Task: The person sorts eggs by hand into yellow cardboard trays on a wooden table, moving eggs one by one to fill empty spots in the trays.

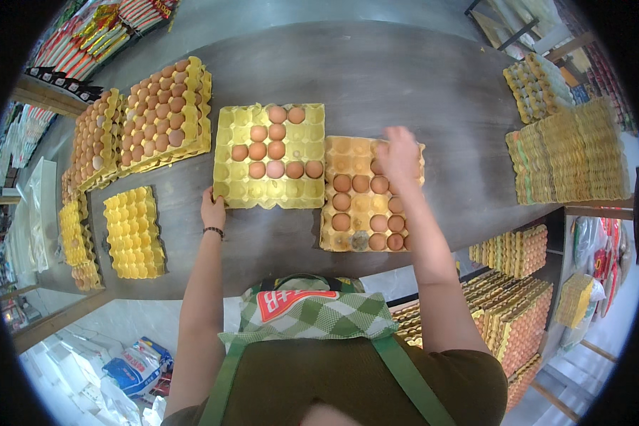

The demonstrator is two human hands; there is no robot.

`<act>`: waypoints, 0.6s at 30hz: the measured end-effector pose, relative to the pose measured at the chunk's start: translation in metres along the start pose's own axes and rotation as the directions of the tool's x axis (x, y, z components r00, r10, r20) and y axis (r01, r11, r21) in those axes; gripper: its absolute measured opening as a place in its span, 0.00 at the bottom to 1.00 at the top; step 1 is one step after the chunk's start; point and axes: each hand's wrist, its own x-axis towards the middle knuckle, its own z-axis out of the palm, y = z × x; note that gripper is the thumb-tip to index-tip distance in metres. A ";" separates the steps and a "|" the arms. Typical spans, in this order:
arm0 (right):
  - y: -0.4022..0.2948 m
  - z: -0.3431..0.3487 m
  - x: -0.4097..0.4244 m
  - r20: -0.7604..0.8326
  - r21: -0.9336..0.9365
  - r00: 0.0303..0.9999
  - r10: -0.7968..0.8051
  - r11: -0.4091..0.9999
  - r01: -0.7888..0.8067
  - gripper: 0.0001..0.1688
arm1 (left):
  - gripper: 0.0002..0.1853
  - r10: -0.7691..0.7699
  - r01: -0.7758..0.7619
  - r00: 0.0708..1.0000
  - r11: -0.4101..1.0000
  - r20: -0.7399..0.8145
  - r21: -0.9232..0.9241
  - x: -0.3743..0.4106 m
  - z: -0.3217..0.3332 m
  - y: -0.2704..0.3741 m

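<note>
A yellow pulp egg tray (pixel 237 189) lies before me with several brown eggs (pixel 276 150) in some of its cups. My left hand (pixel 213 210) grips that tray's lower left corner, thumb on the rim. To the right, touching or nearly touching it, sits a tan egg tray (pixel 351 146) with several brown eggs (pixel 342 183) and a dark grey stain (pixel 360 240) in one front cup. Over the back right of this tan tray hovers my right hand (pixel 400 154), blurred, fingers pointing down. Whether it holds an egg is hidden.
On the dark table (pixel 351 69), stacked full egg trays (pixel 154 114) stand at the left behind an empty yellow tray (pixel 134 231). A tall stack of empty trays (pixel 570 152) is at the right edge. Below it, more egg-filled trays (pixel 516 314) stand beside the table.
</note>
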 end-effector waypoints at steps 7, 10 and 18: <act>-0.086 0.071 -0.036 0.179 0.024 0.867 -0.465 0.883 0.469 0.22 | 0.20 -0.004 0.000 0.999 0.997 0.050 0.071 0.000 0.003 0.020; -0.092 0.066 -0.036 0.384 0.079 0.835 -0.393 0.915 0.395 0.23 | 0.21 0.094 -0.090 0.996 0.972 -0.007 0.217 -0.014 0.005 0.025; -0.109 0.081 -0.038 0.326 0.712 0.944 0.048 0.644 -0.279 0.23 | 0.23 0.051 -0.051 0.999 0.996 0.000 -0.076 -0.006 0.010 -0.020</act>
